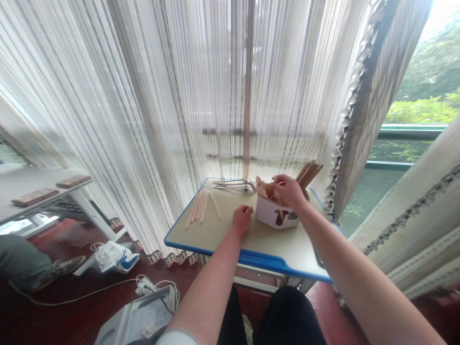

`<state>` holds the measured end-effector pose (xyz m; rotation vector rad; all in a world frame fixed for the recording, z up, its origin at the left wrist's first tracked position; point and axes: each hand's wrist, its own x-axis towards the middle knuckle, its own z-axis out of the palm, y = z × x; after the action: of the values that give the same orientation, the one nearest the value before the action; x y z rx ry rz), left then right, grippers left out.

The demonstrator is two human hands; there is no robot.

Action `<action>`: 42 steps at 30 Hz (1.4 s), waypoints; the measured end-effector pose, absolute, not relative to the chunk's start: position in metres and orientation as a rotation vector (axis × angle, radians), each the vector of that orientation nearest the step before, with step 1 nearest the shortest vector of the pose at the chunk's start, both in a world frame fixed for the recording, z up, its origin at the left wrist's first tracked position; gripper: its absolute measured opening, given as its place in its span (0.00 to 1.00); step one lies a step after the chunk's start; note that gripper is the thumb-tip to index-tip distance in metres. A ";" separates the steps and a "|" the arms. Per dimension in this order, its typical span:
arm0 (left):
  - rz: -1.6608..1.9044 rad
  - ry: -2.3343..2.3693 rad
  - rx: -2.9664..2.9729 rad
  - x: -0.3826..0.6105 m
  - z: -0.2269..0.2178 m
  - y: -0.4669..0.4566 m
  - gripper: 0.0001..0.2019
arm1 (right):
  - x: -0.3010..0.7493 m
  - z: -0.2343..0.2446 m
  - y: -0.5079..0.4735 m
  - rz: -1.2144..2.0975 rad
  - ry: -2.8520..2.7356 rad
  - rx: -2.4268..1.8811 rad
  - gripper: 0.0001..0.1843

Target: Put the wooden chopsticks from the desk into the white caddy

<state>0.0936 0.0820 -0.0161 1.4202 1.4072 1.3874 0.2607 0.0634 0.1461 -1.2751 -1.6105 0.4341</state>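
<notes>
- At a cream-topped desk with a blue edge (247, 258), in front of a striped sheer curtain (143, 96), a person sat with both bare arms reaching forward at 12 o'clock.
- The right hand (289, 191) was at the rim of a white holder (276, 213), its fingers curled down over the wooden sticks (264, 188) packed inside; whether they were gripping a stick could not be told.
- The left hand (242, 219) rested on the desktop, its fingers curled inward, with nothing seen in them.
- The white holder stood at the hand's 3 o'clock, just beside it, with darker flat sticks (309, 175) rising from its far side.
- A loose fan of thin sticks (203, 207) lay on the desk at the left hand's 10 o'clock, apart from it.
- Metal tongs (230, 184) lay along the desk's far edge, touching the holder's near-left corner or just beside it.
- At 10 o'clock, well apart, a side table (46, 184) carried two wooden blocks (35, 197).
- At 9 o'clock, a seated co-worker's leg and shoe (59, 268) showed near a white bag (111, 256) on the red floor.
</notes>
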 end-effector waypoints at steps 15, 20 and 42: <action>1.341 1.440 1.470 0.093 -0.016 0.078 0.12 | 0.260 0.140 0.054 0.523 -1.614 -1.229 0.17; 1.363 1.421 1.435 0.093 -0.016 0.077 0.11 | 0.256 0.144 0.053 0.472 -1.644 -1.207 0.20; 1.316 2.293 1.798 -0.098 0.014 0.034 0.20 | 0.119 0.059 0.022 0.181 -2.188 -0.983 0.13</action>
<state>-0.0976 0.0343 0.0137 1.7984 2.2928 1.3155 0.1192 0.0224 0.0589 -0.9828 -2.1883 0.1811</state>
